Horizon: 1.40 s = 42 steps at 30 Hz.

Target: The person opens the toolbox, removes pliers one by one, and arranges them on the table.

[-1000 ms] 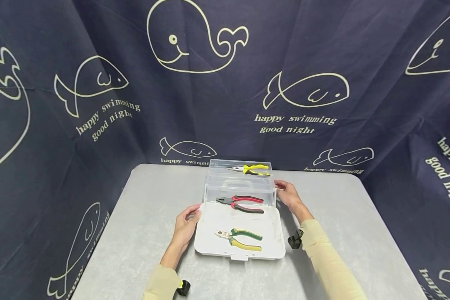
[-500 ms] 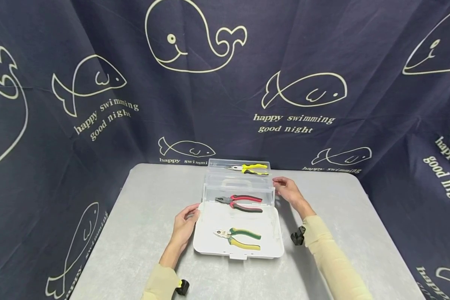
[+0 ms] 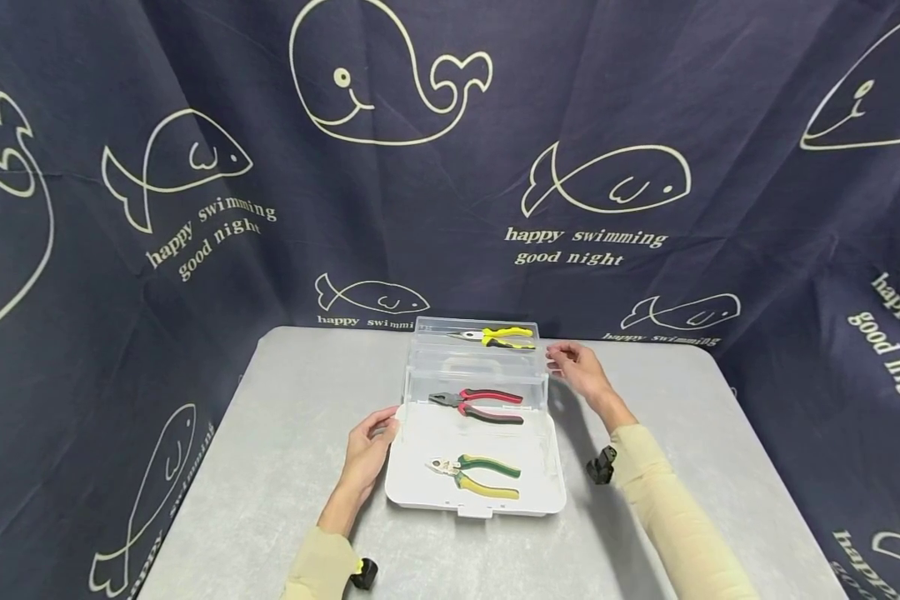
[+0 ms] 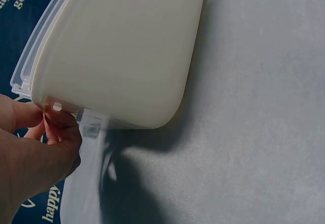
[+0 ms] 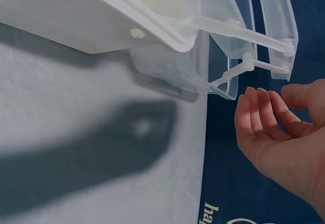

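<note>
An open white toolbox [image 3: 411, 487] with stepped clear trays stands in front of me. Pliers with green-and-yellow handles [image 3: 459, 477] lie in its base. Red-and-black combination pliers [image 3: 462, 401] rest in the middle tray [image 3: 418, 388], and yellow-and-black needle-nose pliers [image 3: 487, 336] in the top tray [image 3: 438, 326]. At the back left corner my left hand [image 3: 366, 450] pinches the box's rim between thumb and fingers, as the left wrist view shows. My right hand [image 3: 581, 371] hovers just right of the trays, fingers loosely bent and holding nothing; a gap shows below the tray arms [image 5: 249, 33].
The box stands on a grey table [image 3: 300, 383]. A dark blue curtain [image 3: 450, 217] with fish prints hangs behind and at both sides. The clear lid [image 5: 162, 66] hangs back behind the box. Small black cameras [image 3: 602, 465] sit at the wrists.
My right hand has moved a little up and back beside the trays, away from the box's right side. The left hand keeps its hold, and the pliers have stayed in place.
</note>
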Motion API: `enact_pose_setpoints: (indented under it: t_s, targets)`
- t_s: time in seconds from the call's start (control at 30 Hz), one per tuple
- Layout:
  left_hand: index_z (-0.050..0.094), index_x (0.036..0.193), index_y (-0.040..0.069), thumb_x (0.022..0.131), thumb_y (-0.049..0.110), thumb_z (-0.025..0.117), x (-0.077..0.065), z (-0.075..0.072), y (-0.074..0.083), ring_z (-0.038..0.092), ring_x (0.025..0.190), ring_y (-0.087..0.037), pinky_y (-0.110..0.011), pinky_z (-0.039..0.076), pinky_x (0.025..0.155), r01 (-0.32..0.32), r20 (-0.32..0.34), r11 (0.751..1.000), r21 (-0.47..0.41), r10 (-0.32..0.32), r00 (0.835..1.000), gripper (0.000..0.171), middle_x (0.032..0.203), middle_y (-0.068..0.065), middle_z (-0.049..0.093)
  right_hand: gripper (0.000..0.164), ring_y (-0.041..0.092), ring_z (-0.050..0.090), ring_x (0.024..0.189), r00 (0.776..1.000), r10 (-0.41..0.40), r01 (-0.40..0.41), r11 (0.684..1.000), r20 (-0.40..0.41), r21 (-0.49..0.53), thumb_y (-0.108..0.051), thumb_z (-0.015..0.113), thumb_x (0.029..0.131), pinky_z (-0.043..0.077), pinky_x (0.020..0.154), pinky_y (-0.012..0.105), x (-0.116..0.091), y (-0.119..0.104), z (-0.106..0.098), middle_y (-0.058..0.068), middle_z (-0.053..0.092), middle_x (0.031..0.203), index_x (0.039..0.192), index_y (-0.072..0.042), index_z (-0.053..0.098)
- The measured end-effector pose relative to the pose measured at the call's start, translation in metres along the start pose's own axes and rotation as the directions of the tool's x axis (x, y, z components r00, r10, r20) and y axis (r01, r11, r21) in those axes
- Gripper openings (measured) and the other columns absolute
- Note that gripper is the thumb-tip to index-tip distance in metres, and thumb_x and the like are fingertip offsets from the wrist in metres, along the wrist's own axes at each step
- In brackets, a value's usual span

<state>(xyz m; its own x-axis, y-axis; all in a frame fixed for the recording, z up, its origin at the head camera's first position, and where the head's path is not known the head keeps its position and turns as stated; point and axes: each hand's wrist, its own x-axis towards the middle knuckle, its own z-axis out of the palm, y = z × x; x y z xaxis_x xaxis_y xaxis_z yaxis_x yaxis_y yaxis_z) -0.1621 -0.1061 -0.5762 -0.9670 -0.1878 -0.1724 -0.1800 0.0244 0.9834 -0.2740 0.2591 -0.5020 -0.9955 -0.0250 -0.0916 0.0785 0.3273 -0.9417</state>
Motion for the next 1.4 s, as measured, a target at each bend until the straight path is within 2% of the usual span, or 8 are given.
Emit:
enact_pose_setpoints:
  t_s: [0.07, 0.27, 0.33, 0.47, 0.73, 0.93, 1.13, 1.4]
  targets:
    - [0.068, 0.131, 0.002, 0.102, 0.009, 0.063, -0.001, 0.0, 0.002, 0.059, 0.105, -0.021, -0.021, 0.049, 0.079, 0.0, 0.001, 1.0, 0.009, 0.0, 1.0, 0.03, 0.116, -0.013, 0.063, 0.033, 0.028, 0.068, 0.103, 1.0, -0.01, 0.01, 1.0, -0.004, -0.014, -0.009, 0.047, 0.109, 0.056, 0.093, 0.038, 0.0, -0.004, -0.001, 0.035, 0.06, 0.126, 0.129, 0.017, 0.053]
    - [0.068, 0.13, 0.002, 0.102, 0.008, 0.062, -0.002, -0.001, 0.006, 0.059, 0.106, -0.022, -0.021, 0.05, 0.08, -0.003, -0.001, 1.0, 0.013, 0.003, 1.0, 0.029, 0.116, -0.012, 0.063, 0.033, 0.013, 0.068, 0.092, 0.998, -0.061, 0.061, 0.998, -0.012, -0.019, -0.01, 0.049, 0.109, 0.057, 0.086, 0.027, 0.003, -0.015, -0.006, 0.037, 0.06, 0.125, 0.126, 0.018, 0.054]
    - [0.069, 0.129, 0.005, 0.102, 0.01, 0.063, 0.002, -0.002, -0.001, 0.06, 0.104, -0.019, -0.022, 0.05, 0.08, -0.009, -0.003, 1.0, 0.007, 0.009, 1.0, 0.028, 0.114, -0.01, 0.063, 0.033, 0.008, 0.068, 0.089, 0.996, -0.082, 0.082, 0.996, -0.019, -0.027, -0.01, 0.051, 0.108, 0.057, 0.085, 0.027, 0.004, -0.02, -0.007, 0.033, 0.064, 0.12, 0.125, 0.017, 0.055]
    - [0.07, 0.128, 0.005, 0.101, 0.009, 0.063, 0.002, -0.002, 0.0, 0.059, 0.102, -0.018, -0.021, 0.05, 0.079, -0.01, -0.006, 1.0, -0.002, 0.01, 1.0, 0.027, 0.113, -0.01, 0.063, 0.034, 0.002, 0.066, 0.082, 0.994, -0.105, 0.105, 0.994, -0.03, -0.021, -0.012, 0.056, 0.107, 0.058, 0.083, 0.027, 0.007, -0.027, -0.008, 0.023, 0.069, 0.112, 0.123, 0.017, 0.057]
    - [0.07, 0.127, 0.003, 0.101, 0.007, 0.064, 0.002, -0.001, -0.002, 0.058, 0.1, -0.017, -0.02, 0.05, 0.078, -0.02, 0.003, 0.999, -0.042, 0.02, 1.0, 0.027, 0.111, -0.012, 0.063, 0.034, 0.011, 0.068, 0.088, 0.994, -0.11, 0.11, 0.994, -0.02, 0.006, -0.012, 0.059, 0.105, 0.057, 0.082, 0.023, 0.011, -0.038, -0.005, 0.03, 0.065, 0.115, 0.124, 0.016, 0.059]
    - [0.07, 0.127, 0.003, 0.101, 0.006, 0.064, 0.0, -0.002, -0.001, 0.058, 0.1, -0.016, -0.02, 0.049, 0.078, -0.019, -0.001, 0.999, -0.045, 0.019, 1.0, 0.027, 0.111, -0.011, 0.064, 0.034, 0.008, 0.067, 0.089, 0.995, -0.099, 0.099, 0.995, 0.002, 0.027, -0.013, 0.06, 0.105, 0.057, 0.085, 0.024, 0.014, -0.046, -0.001, 0.026, 0.067, 0.112, 0.124, 0.015, 0.06]
    - [0.07, 0.127, 0.002, 0.1, 0.006, 0.064, -0.001, -0.001, 0.001, 0.059, 0.1, -0.016, -0.021, 0.05, 0.079, -0.02, 0.004, 0.998, -0.053, 0.02, 1.0, 0.028, 0.109, -0.01, 0.065, 0.034, 0.015, 0.067, 0.095, 0.998, -0.048, 0.046, 0.998, 0.037, 0.033, -0.015, 0.058, 0.106, 0.056, 0.087, 0.026, 0.019, -0.051, 0.005, 0.028, 0.065, 0.119, 0.126, 0.013, 0.059]
    - [0.07, 0.127, 0.002, 0.1, 0.007, 0.065, -0.001, -0.001, 0.001, 0.059, 0.101, -0.016, -0.021, 0.05, 0.08, -0.019, 0.0, 0.999, -0.05, 0.019, 1.0, 0.028, 0.11, -0.009, 0.065, 0.038, 0.018, 0.069, 0.097, 0.998, -0.017, 0.013, 0.998, 0.064, 0.058, -0.019, 0.061, 0.105, 0.057, 0.089, 0.029, 0.029, -0.056, 0.012, 0.02, 0.069, 0.113, 0.128, 0.011, 0.059]
